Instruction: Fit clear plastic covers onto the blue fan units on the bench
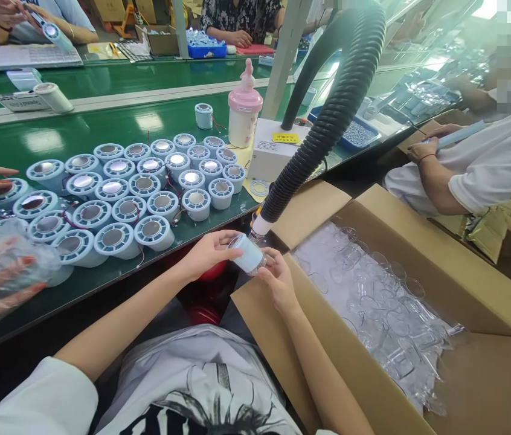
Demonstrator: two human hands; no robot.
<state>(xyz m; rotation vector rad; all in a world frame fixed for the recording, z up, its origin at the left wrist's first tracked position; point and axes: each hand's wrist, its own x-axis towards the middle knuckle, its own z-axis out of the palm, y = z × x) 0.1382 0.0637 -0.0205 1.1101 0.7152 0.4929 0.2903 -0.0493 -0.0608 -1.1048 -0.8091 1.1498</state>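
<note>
Between my two hands is a light-blue cylinder with a clear plastic sleeve (247, 254), tilted, just below the white nozzle (261, 227) of a black corrugated hose (323, 130). My left hand (210, 252) grips its upper left end, fingers closed. Its lower right end is in the fingers of my right hand (279, 279). Left of my hands, many light-blue round housings (153, 229) with ringed tops and thin wires stand in rows on the green bench (183, 248). To the right, an open cardboard box (332, 320) contains many clear plastic cups (386, 320).
A grey-white machine box (270, 151) carries the hose beside a pink-lidded bottle (245, 115). At left, a co-worker's hands (4, 272) reach over the housings, one in clear plastic. Another person (486, 157) works at right; others sit across the bench. A metal post (285, 60) rises behind.
</note>
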